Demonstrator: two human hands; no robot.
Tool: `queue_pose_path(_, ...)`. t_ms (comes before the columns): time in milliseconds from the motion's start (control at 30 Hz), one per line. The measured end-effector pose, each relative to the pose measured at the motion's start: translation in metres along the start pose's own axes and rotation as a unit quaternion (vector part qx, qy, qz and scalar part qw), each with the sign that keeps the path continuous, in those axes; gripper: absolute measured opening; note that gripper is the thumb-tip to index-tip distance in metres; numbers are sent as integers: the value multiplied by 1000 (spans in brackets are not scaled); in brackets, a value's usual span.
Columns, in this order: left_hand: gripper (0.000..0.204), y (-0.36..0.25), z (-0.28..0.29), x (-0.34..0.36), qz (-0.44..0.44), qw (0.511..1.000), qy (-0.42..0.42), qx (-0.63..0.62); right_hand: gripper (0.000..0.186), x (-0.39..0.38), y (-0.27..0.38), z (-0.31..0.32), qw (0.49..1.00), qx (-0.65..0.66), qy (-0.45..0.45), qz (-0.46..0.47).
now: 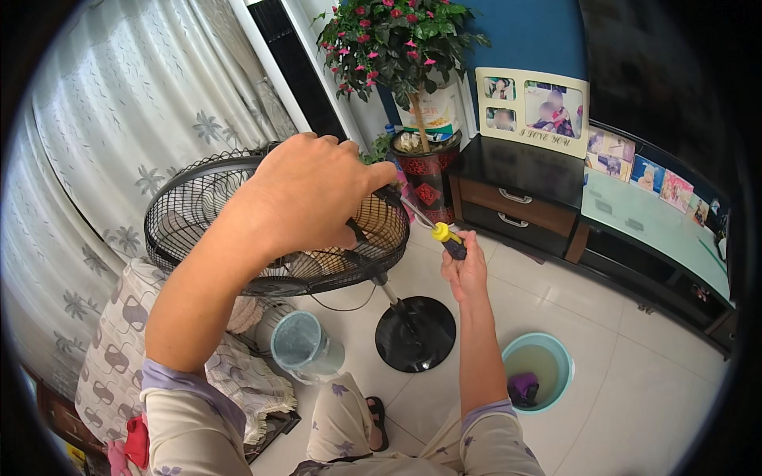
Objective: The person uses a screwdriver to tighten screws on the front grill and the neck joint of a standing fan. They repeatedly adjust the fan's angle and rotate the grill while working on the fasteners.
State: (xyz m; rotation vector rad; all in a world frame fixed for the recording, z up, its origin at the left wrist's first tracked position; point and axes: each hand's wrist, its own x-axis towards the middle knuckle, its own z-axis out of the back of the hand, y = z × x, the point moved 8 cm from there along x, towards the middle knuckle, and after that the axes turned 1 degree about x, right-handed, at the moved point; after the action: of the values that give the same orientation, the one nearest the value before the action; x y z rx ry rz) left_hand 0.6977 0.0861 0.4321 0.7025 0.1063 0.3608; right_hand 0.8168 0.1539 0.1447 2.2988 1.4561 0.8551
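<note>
A black pedestal fan [190, 186] stands in front of me, its round wire guard tilted face up. My left hand [313, 194] lies over the guard, fingers curled about its right part; the fingertips are partly hidden. In my right hand [468, 270] is a screwdriver [451, 239] with a yellow and dark handle. Its metal shaft slants up and left to the guard's right rim, close to my left index finger. Whether the tip touches a screw is too small to tell. The fan's pole runs down to a round black base [415, 333] on the floor.
A light blue bucket [305, 345] stands left of the base; a basin [567, 373] with cloudy water and a purple cloth is at right. A potted flowering plant [421, 151] and a dark drawer cabinet [516, 178] stand beyond. Covered seating [119, 333] is at left.
</note>
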Motion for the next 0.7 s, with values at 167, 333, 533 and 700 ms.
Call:
queue_pose_path(167, 60, 0, 0, 1, 1, 1000, 2, 2, 35, 0, 4, -14, 996, 67, 49, 4)
queue_pose_path(333, 60, -1, 0, 1, 2, 1000, 1, 3, 36, 0, 14, -9, 996, 40, 19, 77)
queue_pose_path(533, 59, 2, -1, 1, 4, 1000, 9, -3, 30, 0, -3, -3, 996, 72, 20, -44)
queue_pose_path(700, 58, 3, -1, 0, 4, 1000, 3, 2, 30, -2, 12, -17, 993, 106, -11, 42)
